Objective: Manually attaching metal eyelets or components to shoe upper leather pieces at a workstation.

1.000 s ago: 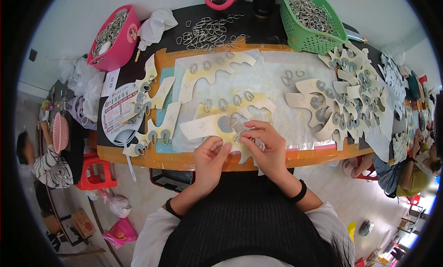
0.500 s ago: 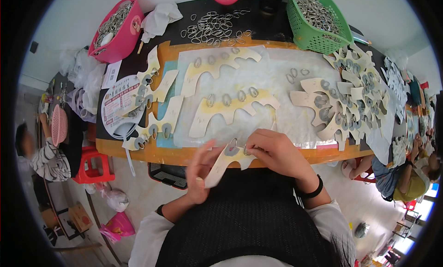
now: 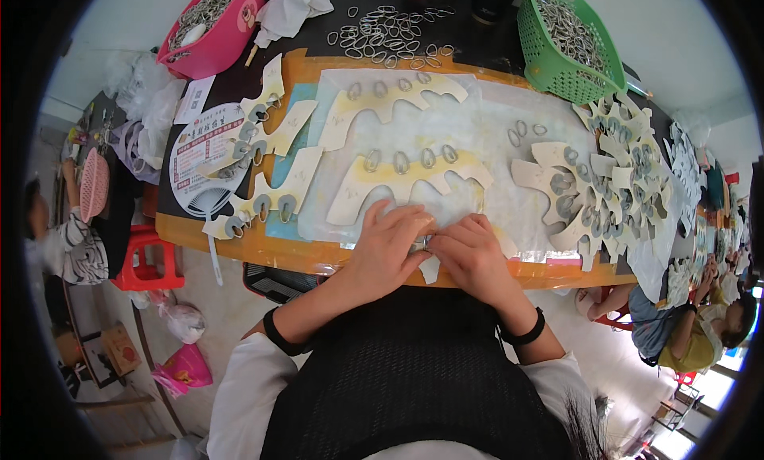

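Observation:
At the table's near edge, both hands meet over a cream scalloped piece (image 3: 430, 270) of flat material, mostly covered by my fingers. My left hand (image 3: 386, 251) lies over it, thumb and fingers closed on it. My right hand (image 3: 471, 255) pinches at a small metal ring (image 3: 427, 241) that shows between the two hands. Just beyond lies another scalloped piece (image 3: 350, 196) with yellowish glue-like patches and several rings set along its edge. Farther off is a similar piece (image 3: 338, 126), also with rings on it.
Loose rings (image 3: 382, 34) are scattered at the back, between a pink basket (image 3: 231, 34) and a green basket (image 3: 549, 70) of rings. Finished-looking pieces with grey tabs pile up at right (image 3: 617, 181); others lie left beside a fan (image 3: 195, 165). People sit at both sides.
The scalloped piece, held up tilted before, has gone down to the table edge. My left hand has moved right and forward over it, close to my right hand. The view has shifted slightly.

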The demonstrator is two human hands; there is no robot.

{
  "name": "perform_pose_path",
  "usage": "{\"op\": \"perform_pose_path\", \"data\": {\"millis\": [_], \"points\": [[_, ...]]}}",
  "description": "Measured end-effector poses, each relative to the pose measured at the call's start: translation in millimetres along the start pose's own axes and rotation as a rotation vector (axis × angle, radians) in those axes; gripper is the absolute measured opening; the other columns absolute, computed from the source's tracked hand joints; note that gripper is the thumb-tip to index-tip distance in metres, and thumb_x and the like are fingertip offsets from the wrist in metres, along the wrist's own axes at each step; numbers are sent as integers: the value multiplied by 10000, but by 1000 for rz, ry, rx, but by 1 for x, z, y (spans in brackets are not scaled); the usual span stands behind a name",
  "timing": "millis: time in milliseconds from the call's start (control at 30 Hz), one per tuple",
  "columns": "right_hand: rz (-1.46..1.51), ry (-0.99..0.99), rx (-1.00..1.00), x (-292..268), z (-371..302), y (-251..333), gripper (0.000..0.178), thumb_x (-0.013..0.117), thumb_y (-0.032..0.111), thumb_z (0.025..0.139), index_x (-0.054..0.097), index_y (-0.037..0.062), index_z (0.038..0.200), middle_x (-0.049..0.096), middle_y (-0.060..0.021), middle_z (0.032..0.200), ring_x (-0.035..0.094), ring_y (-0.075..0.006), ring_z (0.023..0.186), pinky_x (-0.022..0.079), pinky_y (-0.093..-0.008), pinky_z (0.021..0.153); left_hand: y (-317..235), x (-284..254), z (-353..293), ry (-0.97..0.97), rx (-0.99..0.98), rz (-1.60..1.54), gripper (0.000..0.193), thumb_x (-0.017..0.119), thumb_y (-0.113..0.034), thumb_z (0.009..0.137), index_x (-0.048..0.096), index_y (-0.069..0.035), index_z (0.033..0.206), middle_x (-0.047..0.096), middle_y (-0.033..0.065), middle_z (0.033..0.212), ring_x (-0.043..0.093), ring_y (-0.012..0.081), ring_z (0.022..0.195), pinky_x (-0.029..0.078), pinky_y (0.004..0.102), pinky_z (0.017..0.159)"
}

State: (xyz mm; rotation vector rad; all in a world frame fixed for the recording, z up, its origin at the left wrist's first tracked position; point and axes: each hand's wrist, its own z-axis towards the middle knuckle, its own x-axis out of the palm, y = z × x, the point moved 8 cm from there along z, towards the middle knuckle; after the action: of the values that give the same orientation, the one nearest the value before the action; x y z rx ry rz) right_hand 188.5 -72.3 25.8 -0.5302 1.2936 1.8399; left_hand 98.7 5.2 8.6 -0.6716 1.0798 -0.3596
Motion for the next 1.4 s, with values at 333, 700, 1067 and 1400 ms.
{"op": "perform_pose_path", "data": {"millis": [333,700,1067,1400], "points": [[125,11,15,-16,-11,0,252,701,3,696,654,59,937,605,-49,878,570,-239,801,460,-391,851,-2,1,-7,41,82,91,152,741,-113,742,719,-165,883,660,-43,1136,488,261,1222,88,630,1131],[-130,206,-256,-10,-1,7,290,662,91,680,662,44,967,601,-33,930,573,-189,838,473,-350,811,-14,-2,-13,-79,197,260,94,737,-154,736,751,-176,827,693,-78,966,548,227,1140,95,651,1120],[-100,73,-114,-23,-4,3,345,702,73,643,669,38,984,594,-48,992,559,-194,857,448,-375,828,-17,1,-16,-29,174,235,158,665,-161,775,742,-172,912,643,-52,1008,515,232,1158,86,715,1079],[-158,134,-307,-10,-9,10,298,685,89,665,665,32,957,600,-26,936,565,-178,830,456,-341,781,-18,-4,-15,-31,171,233,163,728,-140,738,763,-169,895,678,-60,984,554,234,1130,69,672,1114]]}}
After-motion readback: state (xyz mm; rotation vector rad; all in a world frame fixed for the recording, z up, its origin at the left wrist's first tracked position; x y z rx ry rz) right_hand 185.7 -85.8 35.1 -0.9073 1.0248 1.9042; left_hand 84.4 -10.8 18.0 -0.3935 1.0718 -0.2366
